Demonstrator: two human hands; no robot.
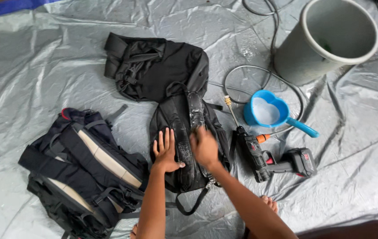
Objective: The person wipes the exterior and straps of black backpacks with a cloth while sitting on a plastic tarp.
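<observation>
1. My left hand [166,151] lies flat on the wet black backpack [184,146], fingers spread, palm pressing it to the grey tarp [34,66]. The pack sits centre frame, straps up, w/ a second black bag [155,66] bunched just above it.
2. My right hand [204,146] is on the foamy shoulder strap [196,110]; it's motion-blurred, so I can't tell if the fingers pinch a brush or cloth or just rub bare.
3. Risk, as I judge it: soapy strap + slick tarp, so the pack could slide under my palm if I scrub hard.
4. Risk: the cordless spray gun [259,157] lies just beside the pack, its battery [303,161] near the wet; splashes could reach it. The blue scoop [266,110] could tip if the hose [259,73] gets tugged.
5. Hard to make out: the grey bucket [330,40] holds something green, unclear what. The striped backpack [82,177] at left is cut off at the bottom edge. My toes [269,202] barely show.
</observation>
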